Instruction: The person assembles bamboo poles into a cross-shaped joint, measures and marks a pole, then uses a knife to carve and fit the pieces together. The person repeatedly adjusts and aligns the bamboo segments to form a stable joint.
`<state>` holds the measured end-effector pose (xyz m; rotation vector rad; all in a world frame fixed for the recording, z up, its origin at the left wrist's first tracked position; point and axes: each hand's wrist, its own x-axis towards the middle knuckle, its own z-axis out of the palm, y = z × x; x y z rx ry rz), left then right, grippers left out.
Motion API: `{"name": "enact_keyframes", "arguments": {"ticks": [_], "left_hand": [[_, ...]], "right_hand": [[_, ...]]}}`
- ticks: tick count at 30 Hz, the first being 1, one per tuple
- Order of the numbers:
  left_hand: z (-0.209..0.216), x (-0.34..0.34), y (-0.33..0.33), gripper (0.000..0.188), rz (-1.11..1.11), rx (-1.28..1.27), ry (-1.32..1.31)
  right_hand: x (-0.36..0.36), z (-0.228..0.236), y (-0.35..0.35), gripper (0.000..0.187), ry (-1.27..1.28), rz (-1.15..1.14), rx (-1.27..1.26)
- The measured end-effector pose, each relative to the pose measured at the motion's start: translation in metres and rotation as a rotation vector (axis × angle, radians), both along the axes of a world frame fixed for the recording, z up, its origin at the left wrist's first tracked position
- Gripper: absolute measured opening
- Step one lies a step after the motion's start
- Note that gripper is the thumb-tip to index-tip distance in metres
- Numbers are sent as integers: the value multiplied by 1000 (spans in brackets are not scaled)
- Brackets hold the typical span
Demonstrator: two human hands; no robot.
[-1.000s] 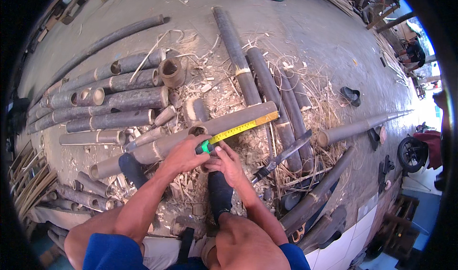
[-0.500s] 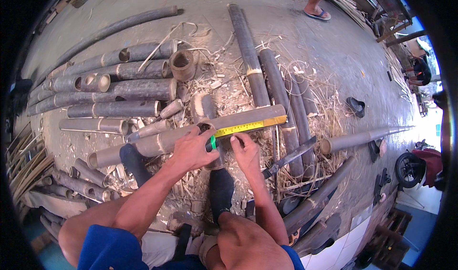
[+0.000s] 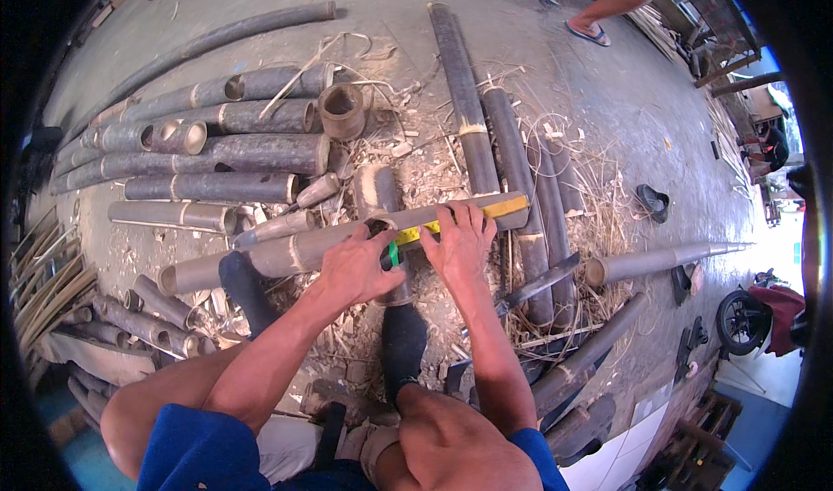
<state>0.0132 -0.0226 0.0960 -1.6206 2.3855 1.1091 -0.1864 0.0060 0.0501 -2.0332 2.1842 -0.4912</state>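
Observation:
A long bamboo pole point(image 3: 260, 261) lies slantwise in front of me, across a shorter bamboo piece point(image 3: 376, 186). Along its near side runs the yellow blade of a tape measure point(image 3: 505, 206), reaching to the pole's right end. My left hand point(image 3: 354, 264) is closed around the tape measure's case, of which a green part shows between finger and thumb. To its right, my right hand point(image 3: 460, 241) has its fingers laid over the pole and its thumb on the blade, gripping both. My left foot in a dark sock point(image 3: 243, 291) rests against the pole.
Several dark bamboo poles point(image 3: 252, 154) lie at the left, others point(image 3: 464, 92) stretch away beyond my hands. A machete point(image 3: 542, 280) lies right of my right hand. Wood chips point(image 3: 416, 172) litter the floor. Another person's feet in sandals point(image 3: 590, 31) are at the far right.
My right hand has moved up from beside the tape onto the pole and blade. My left hand stays on the case. The other person's second foot has come into view.

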Motion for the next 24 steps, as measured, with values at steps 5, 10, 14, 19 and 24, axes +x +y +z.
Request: {"name": "enact_keyframes", "arguments": {"ticks": [5,10,14,19,24], "left_hand": [[-2,-1,-2,76,-5,34,-6],[-4,0,-1,74,-29,-7,17],[-3,1,-3,73,-37,-14,12],[1,1,-4,72,-44,-26,28],[5,0,-6,72,-75,-31,-3]], "right_hand": [[-20,-18,7,41,-23,-116,-170],[-83,-26,9,44,-4,-391,-335],[-122,-25,7,40,-267,-472,-199],[-139,-24,3,41,-450,-511,-119],[-143,-26,3,37,-482,-558,-95]]}}
